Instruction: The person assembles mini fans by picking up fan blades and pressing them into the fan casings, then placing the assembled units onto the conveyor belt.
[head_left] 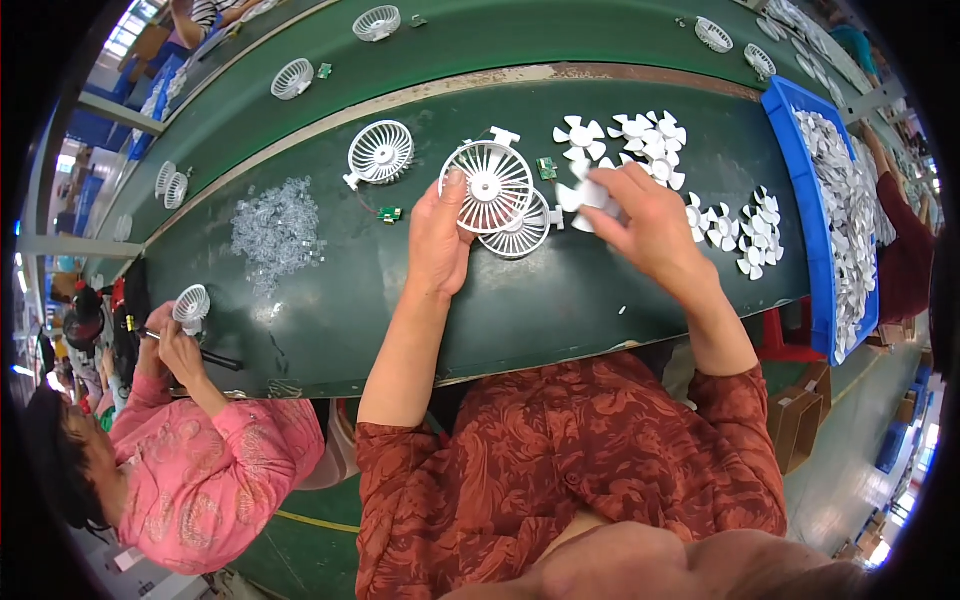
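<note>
My left hand [438, 232] grips a round white fan grille [500, 170] by its left edge, thumb on the rim, above the green bench. Partly beneath it lies another white fan housing [518, 238]. To the right, my right hand [645, 215] pinches a white fan blade [580, 198], slightly blurred, a short way from the grille. A small green circuit board [546, 168] rests between the two hands. Beyond my right hand, several white fan blades [655, 145] lie in a loose group, with a second cluster [760, 235] nearer the bin.
A blue bin [825, 300] full of white blades stands at the right end. Left of me lie a white fan housing [382, 152] with a wired board and a pile of small clear parts [280, 230]. A co-worker in pink [200, 480] holds a fan housing. A green conveyor [480, 50] runs behind.
</note>
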